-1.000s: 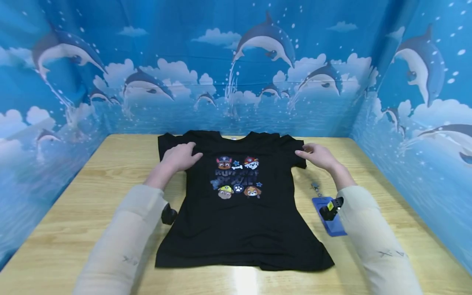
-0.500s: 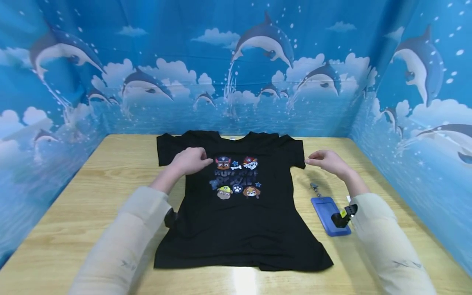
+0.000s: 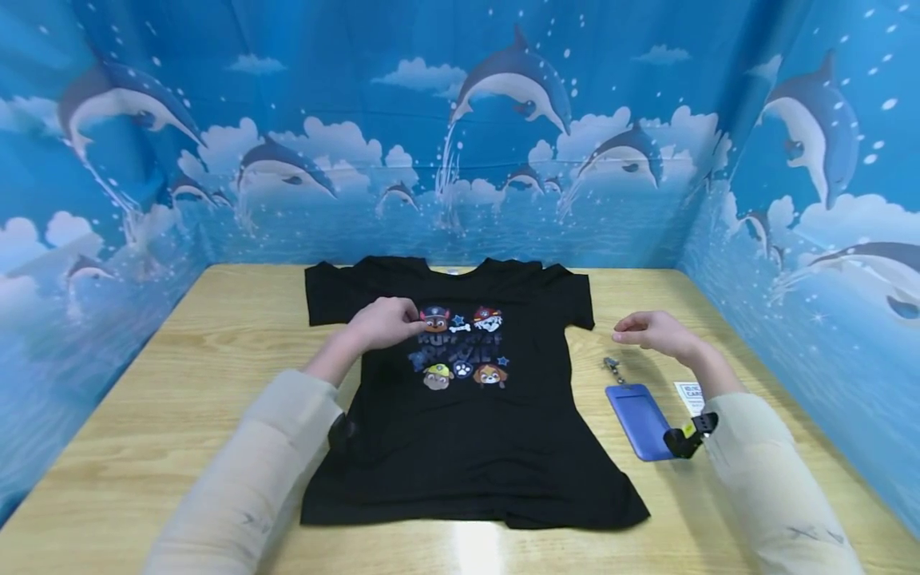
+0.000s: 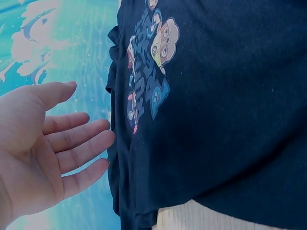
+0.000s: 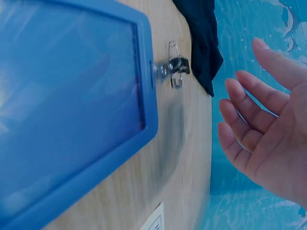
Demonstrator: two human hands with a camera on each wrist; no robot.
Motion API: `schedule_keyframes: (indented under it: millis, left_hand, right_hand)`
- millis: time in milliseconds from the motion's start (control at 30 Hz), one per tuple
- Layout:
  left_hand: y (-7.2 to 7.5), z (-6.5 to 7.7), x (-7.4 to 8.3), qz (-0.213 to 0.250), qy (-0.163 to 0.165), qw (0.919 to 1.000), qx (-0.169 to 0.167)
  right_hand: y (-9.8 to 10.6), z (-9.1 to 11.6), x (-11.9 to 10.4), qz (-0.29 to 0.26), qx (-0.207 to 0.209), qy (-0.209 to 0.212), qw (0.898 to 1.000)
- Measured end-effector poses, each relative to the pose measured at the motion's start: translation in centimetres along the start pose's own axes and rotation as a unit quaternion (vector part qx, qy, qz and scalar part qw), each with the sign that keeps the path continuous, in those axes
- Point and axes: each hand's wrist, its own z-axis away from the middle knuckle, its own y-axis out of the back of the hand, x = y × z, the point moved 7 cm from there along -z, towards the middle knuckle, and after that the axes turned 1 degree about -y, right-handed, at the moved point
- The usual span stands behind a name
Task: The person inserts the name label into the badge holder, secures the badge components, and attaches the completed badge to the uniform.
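Observation:
A black T-shirt (image 3: 467,447) with a cartoon dog print lies spread flat on the wooden table, neckline at the far side. Over its upper left chest hovers my left hand (image 3: 384,323); the left wrist view shows this hand (image 4: 53,148) with loose, extended fingers and nothing in them. My right hand (image 3: 661,334) hangs above the table to the right of the shirt, near a blue badge holder (image 3: 638,419) with a metal clip (image 3: 611,365). In the right wrist view its fingers (image 5: 259,115) are relaxed and hold nothing. The badge holder (image 5: 72,105) fills that view's left.
A white printed card (image 3: 690,395) lies right of the badge holder, partly hidden by my right wrist. A blue dolphin curtain (image 3: 446,216) encloses the table's back and sides. Bare wood (image 3: 180,399) shows left of the shirt.
My left hand has shifted right and nearer, from the sleeve toward the print. The right hand has drawn back from the right sleeve, uncovering the badge holder and part of the card.

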Motion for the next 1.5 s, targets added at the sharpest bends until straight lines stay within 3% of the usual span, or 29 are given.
schedule_keyframes:
  millis: [667,1067,1500]
  left_hand:
    - [-0.9,-0.2,1.5,0.01,-0.011,0.9995,-0.027]
    - [-1.3,-0.6,2.1,-0.001,-0.028,0.9989,-0.037]
    - [-2.1,-0.8,2.9,0.006,-0.038,0.9978,-0.054]
  right_hand:
    - [-0.7,2.9,2.5,0.029,-0.02,0.024,0.999]
    - [-1.9,3.6,3.9,0.011,-0.041,-0.002,0.999]
    - [-2.9,4.2,3.9,0.044,-0.043,-0.019,0.998]
